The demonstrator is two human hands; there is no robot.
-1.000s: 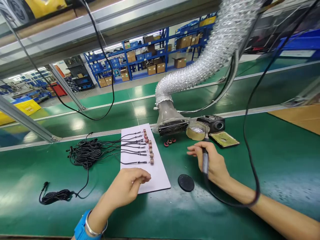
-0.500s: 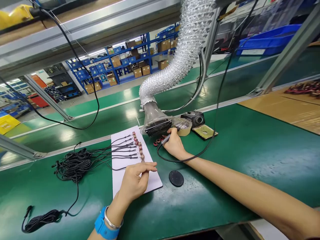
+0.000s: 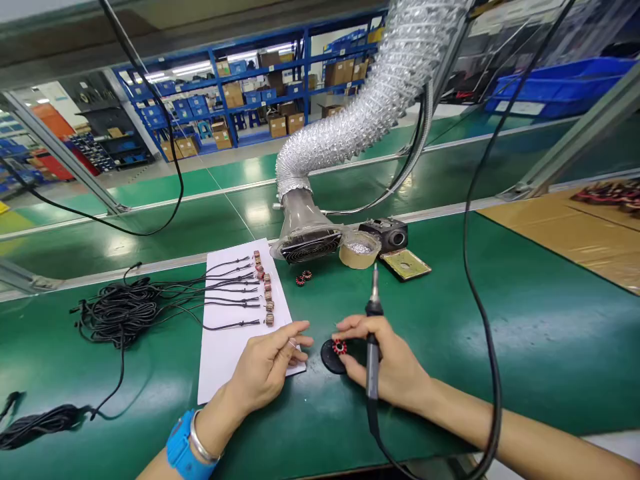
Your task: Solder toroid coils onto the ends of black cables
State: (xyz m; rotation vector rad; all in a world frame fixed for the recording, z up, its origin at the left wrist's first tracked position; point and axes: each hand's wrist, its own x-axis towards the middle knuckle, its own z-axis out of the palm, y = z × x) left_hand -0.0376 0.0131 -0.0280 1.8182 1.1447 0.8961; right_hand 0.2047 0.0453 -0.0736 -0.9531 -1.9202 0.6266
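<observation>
My right hand (image 3: 395, 363) is closed. Its thumb and index finger pinch a small ring coil with red windings (image 3: 339, 347) over a round black disc (image 3: 330, 358). A soldering iron (image 3: 373, 360) also rests in this hand, its tip pointing away from me. My left hand (image 3: 267, 363) hovers over the right edge of a white sheet (image 3: 225, 363), thumb against the fingers; what they pinch is too thin to make out. On the sheet stand a row of copper-coloured coils (image 3: 268, 297) and several black cable ends (image 3: 245, 305). Two more red coils (image 3: 303, 277) lie farther back.
A fume hood (image 3: 305, 233) on a silver duct (image 3: 340, 137) stands behind. Beside it are a round tub (image 3: 359, 250), a black soldering stand (image 3: 387, 233) and a yellow sponge tray (image 3: 406, 264). Bundled black cables (image 3: 120, 307) lie left. The iron's cord (image 3: 483, 300) hangs at right.
My right hand has come back toward me from beside the hood, bringing a red coil over the black disc. The iron now points away. My left hand stays near the sheet.
</observation>
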